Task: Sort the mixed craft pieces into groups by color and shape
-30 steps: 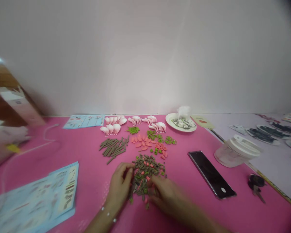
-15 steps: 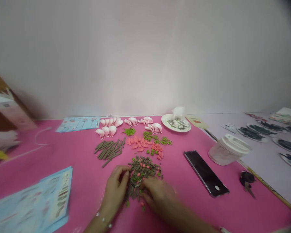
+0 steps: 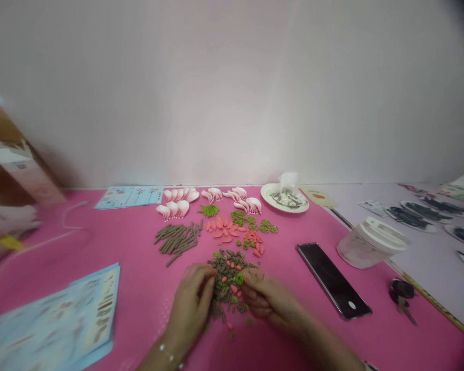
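A heap of small building-block pieces [image 3: 227, 264], mostly grey-brown with some coral and green ones, lies on the pink tabletop between my hands. At the heap's left edge rests my left hand [image 3: 191, 299], thumb and forefinger a little apart, its fingertips against the pieces. My right hand [image 3: 268, 296] is over the heap's right side, fingers curled in a pinch at a small green block piece [image 3: 238, 279]. Behind the heap are sorted groups: brown sticks [image 3: 180, 238], coral petal-shaped pieces [image 3: 223, 229], green rings [image 3: 268, 226] and pale pink curved pieces [image 3: 177, 209].
Light-blue printed sheets [image 3: 62, 319] lie at the left, with more behind. To the right are a black phone [image 3: 332, 281], a lidded plastic tub [image 3: 371, 242] and a dark object with a strap [image 3: 402, 296]. A white plate [image 3: 266, 193] stands by the wall.
My right hand has lifted and drawn back to the right from within the heap, now pinching a green piece. My left hand stays beside the heap. The view has shifted slightly.
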A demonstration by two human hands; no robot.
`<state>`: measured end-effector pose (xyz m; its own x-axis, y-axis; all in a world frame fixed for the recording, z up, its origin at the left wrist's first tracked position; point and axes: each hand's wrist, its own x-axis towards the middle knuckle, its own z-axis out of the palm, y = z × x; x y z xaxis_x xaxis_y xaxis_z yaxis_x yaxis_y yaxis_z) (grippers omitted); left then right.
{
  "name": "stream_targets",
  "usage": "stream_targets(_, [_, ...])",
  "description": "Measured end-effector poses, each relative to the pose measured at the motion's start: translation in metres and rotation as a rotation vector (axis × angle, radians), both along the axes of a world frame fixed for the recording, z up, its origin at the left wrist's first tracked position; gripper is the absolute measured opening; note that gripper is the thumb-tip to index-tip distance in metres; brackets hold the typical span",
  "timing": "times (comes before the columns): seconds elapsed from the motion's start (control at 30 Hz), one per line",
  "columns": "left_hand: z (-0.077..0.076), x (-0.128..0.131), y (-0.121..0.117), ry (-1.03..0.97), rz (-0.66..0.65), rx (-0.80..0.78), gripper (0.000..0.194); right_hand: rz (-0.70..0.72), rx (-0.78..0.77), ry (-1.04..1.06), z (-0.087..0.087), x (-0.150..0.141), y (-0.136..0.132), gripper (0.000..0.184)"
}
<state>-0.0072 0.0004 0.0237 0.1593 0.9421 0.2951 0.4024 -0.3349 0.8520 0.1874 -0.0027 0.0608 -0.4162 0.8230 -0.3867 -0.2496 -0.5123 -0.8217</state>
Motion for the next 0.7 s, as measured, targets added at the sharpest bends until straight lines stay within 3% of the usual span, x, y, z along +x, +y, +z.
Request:
stream_targets(0.17, [0.005, 0.002, -0.008, -0.019, -0.208, 0.139, 0.019, 0.031, 0.115, -0.095, -0.004, -0.006, -0.003, 0.050])
stream_targets(0.4, [0.004, 0.002, -0.008, -0.059, -0.212, 0.264, 0.004, 0.079, 0.220, -0.202, -0.010, -0.016, -0.007, 0.048])
stream_targets(0.53, [0.004, 0.002, -0.009, -0.039, -0.204, 0.265, 0.010, 0.097, 0.223, -0.288, 0.002, -0.013, -0.005, 0.042])
stream_targets(0.63, [0.004, 0.002, -0.007, -0.029, -0.137, 0.143, 0.021, 0.024, 0.334, -0.519, 0.018, -0.001, 0.009, 0.030])
stream_targets(0.7, [0.005, 0.002, -0.005, -0.052, -0.052, 0.041, 0.021, -0.076, 0.500, -0.850, 0.024, 0.010, 0.023, 0.018])
